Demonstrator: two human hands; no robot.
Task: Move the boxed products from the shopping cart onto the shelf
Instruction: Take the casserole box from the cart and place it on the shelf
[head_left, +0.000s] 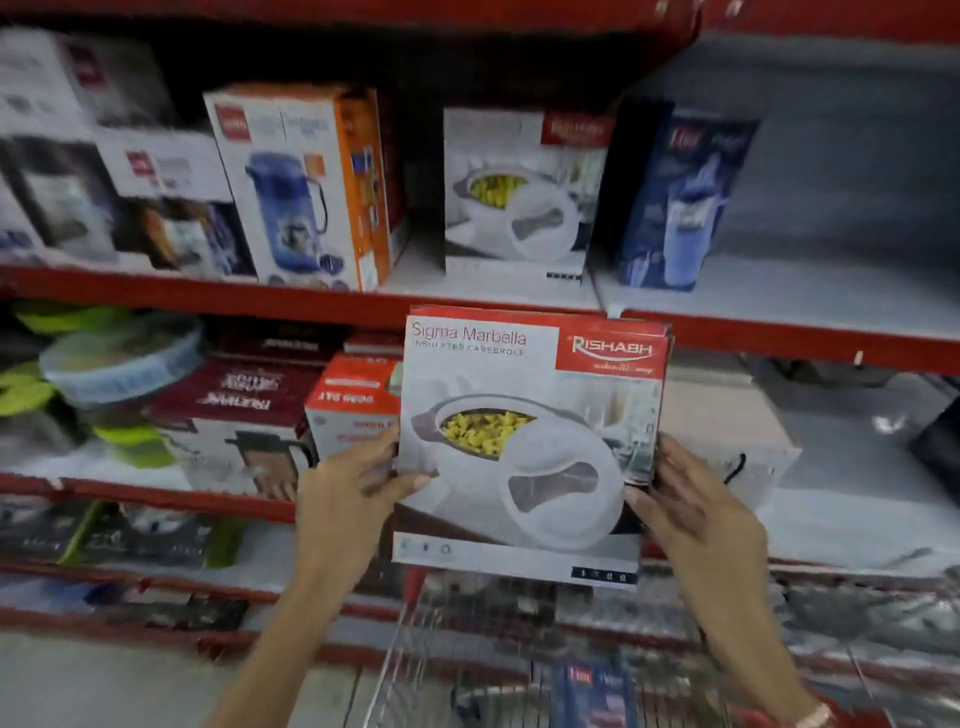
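I hold a white and red casserole box (524, 410) upright in front of the shelves, above the wire shopping cart (415, 660). My left hand (353, 483) grips its left edge and my right hand (691, 509) grips its right edge. The box shows a white casserole with yellow food. A matching casserole box (514, 192) stands on the red-edged shelf (519, 304) just above, with a blue flask box (670, 208) to its right. Another blue box (592, 691) lies in the cart below.
An orange and white flask box (306, 192) and several other boxes stand on the left of the upper shelf. Bare grey shelf (831, 249) lies right of the blue flask box. The lower shelf holds boxes (244, 415) and green-lidded containers (104, 374).
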